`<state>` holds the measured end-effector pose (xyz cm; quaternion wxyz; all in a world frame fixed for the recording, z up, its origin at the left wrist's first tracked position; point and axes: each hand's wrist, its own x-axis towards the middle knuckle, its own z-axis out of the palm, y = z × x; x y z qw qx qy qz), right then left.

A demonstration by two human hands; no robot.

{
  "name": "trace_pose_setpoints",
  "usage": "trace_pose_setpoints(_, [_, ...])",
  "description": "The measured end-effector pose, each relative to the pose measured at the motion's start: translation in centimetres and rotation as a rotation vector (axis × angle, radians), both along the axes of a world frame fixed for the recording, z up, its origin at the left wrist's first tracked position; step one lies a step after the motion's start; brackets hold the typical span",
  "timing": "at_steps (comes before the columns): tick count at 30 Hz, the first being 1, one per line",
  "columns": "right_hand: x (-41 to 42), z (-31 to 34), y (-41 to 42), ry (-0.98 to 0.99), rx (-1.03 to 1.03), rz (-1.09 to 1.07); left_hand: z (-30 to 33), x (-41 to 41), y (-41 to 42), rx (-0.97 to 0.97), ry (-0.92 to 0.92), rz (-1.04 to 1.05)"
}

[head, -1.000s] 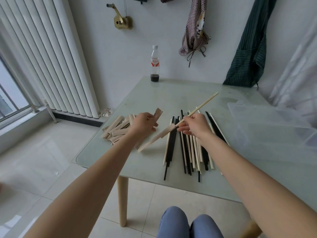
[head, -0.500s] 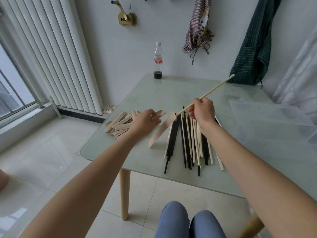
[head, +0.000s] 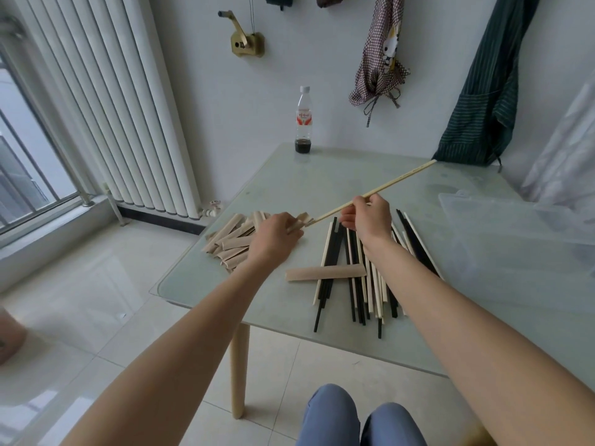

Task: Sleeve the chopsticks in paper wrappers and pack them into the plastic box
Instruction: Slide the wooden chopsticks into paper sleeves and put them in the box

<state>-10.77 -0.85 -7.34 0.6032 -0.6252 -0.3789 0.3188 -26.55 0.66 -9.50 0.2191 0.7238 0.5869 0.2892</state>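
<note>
Glass-topped desk (head: 289, 188) against a white wall, and the sleeving is happening right over it. The left hand (head: 277, 236) is pinching a paper wrapper (head: 301, 220) by its mouth, while the right hand (head: 370, 220) is pinching a pale chopstick (head: 386, 186), its near tip meeting that opening. My worry: the tip is looking barely started, so a slight misaim could be crumpling the paper lip or sliding past it. The wrapper pile (head: 231, 241) is lying just beyond the left hand's outer side, the loose chopsticks (head: 354, 278) under the right wrist, one stray wrapper (head: 325, 272) between the forearms, and the plastic box (head: 515, 236) sitting well right of the right hand.
</note>
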Motion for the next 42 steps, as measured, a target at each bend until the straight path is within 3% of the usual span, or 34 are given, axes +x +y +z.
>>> trace_pose_setpoints(5, [0.7,0.0,-0.2,-0.001,0.022,-0.025,-0.3,-0.6,0.4,-0.036,0.052,0.0])
trace_pose_setpoints(17, [0.8,-0.2,-0.9,0.068,-0.003,0.048,0.8,0.0,-0.5,-0.024,-0.093,-0.172])
trace_pose_setpoints(26, [1.4,0.0,-2.3,0.316,-0.006,0.235,1.2,-1.1,-1.1,-0.083,-0.22,-0.219])
trace_pose_setpoints(34, [1.3,-0.2,-2.2,0.227,-0.059,0.183,1.5,-0.7,-1.1,-0.09,-0.233,-0.206])
trace_pose_setpoints(39, [1.8,0.3,-2.7,0.329,-0.041,0.352,1.8,-0.8,-0.8,-0.127,-0.253,-0.195])
trace_pose_setpoints(42, [1.5,0.4,-3.0,0.277,-0.045,0.387,2.0,-0.3,-0.9,-0.139,-0.265,-0.217])
